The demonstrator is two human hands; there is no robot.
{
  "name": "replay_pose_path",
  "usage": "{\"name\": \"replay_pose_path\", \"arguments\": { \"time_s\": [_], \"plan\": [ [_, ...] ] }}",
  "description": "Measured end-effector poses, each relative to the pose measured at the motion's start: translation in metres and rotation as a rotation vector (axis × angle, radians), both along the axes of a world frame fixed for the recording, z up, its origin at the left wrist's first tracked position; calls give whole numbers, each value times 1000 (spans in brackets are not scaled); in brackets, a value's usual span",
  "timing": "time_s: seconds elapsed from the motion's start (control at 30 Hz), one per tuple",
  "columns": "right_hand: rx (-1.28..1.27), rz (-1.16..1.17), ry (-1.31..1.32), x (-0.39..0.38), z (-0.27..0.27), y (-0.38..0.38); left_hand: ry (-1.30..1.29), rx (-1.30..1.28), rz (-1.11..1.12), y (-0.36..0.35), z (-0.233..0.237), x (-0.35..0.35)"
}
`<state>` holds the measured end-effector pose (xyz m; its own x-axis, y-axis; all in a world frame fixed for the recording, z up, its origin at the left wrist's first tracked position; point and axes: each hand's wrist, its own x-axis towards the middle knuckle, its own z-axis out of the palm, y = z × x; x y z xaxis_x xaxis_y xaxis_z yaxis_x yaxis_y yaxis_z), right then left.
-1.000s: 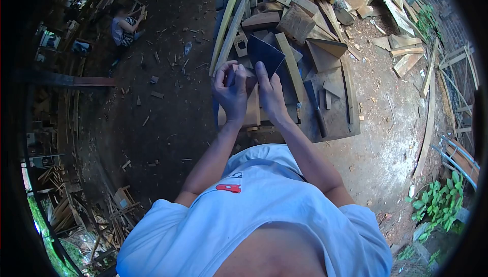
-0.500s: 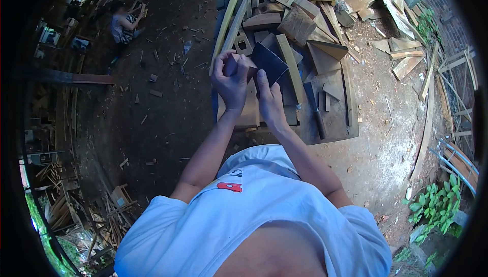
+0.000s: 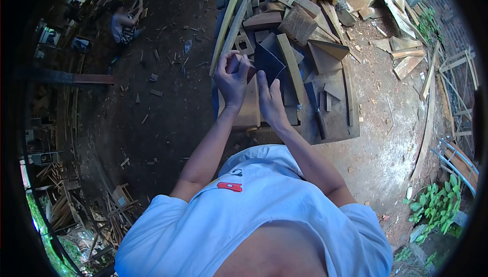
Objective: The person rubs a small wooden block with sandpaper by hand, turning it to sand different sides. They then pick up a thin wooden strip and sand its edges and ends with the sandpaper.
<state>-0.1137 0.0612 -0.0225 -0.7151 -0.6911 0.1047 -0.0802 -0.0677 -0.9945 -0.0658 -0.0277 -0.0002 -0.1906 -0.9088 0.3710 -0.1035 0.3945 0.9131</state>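
The left hand (image 3: pixel 233 83) clamps its grip on a reddish-brown piece (image 3: pixel 233 65); at its four o'clock, the right hand (image 3: pixel 272 103) pinches a dark sheet (image 3: pixel 271 63) above the bench (image 3: pixel 339 130).

Matt sheet (image 3: pixel 270 64), rough wooden offcuts (image 3: pixel 298 24)

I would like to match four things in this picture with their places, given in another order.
1. Dark sheet
2. Reddish-brown piece
3. Dark-handled tool
4. Leafy plant

A. On the work surface
B. Picture's lower right
C. In the right hand
D. In the left hand

Pairs: 1-C, 2-D, 3-A, 4-B
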Motion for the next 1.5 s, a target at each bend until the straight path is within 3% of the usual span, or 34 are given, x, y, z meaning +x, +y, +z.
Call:
{"name": "replay_pose_path", "arguments": {
  "time_s": [0.1, 0.17, 0.27, 0.37, 0.47, 0.57, 0.6, 0.7, 0.83, 0.9, 0.97, 1.17, 1.23, 1.43, 1.5],
  "plan": [
    [12, 155, -64, -23, -4, -9, -96, -128, 11, 13, 0, -1],
    [43, 95, 70, -19, 2, -7, -102, -18, -30, 11, 0, 1],
    [-10, 113, 298, -7, 13, 3, 202, 324, -67, -4, -9, 1],
    [74, 185, 101, -23, 18, -1, 73, 225, -65, 2, -12, 4],
    [54, 135, 230, -25, 21, -2, 127, 361, -106, -1, -11, 4],
    [14, 156, 270, -16, 25, 3, 158, 267, -97, -7, -15, 7],
    [39, 162, 217, -20, 21, 2, 84, 125, -56, -5, -11, 6],
    [71, 147, 178, -27, 18, -7, 115, 83, -130, 6, -1, 6],
    [15, 164, 257, -10, 25, 7, 134, 113, -61, -3, -2, 7],
    [44, 175, 225, -21, 16, 2, -34, -118, -35, -1, 1, 8],
    [142, 209, 90, -27, 13, -2, -48, -116, -43, 9, 4, 10],
    [72, 192, 169, -18, 17, 5, 76, -36, -51, 2, -3, 8],
    [156, 215, -70, -25, 11, -4, 29, -63, -67, 12, -7, 7],
    [-10, 43, -63, -8, 14, -2, 81, 1, 9, 11, 4, 3],
    [-7, 172, -493, -25, 14, -8, -45, -294, -37, 21, 2, 0]
  ]
}}
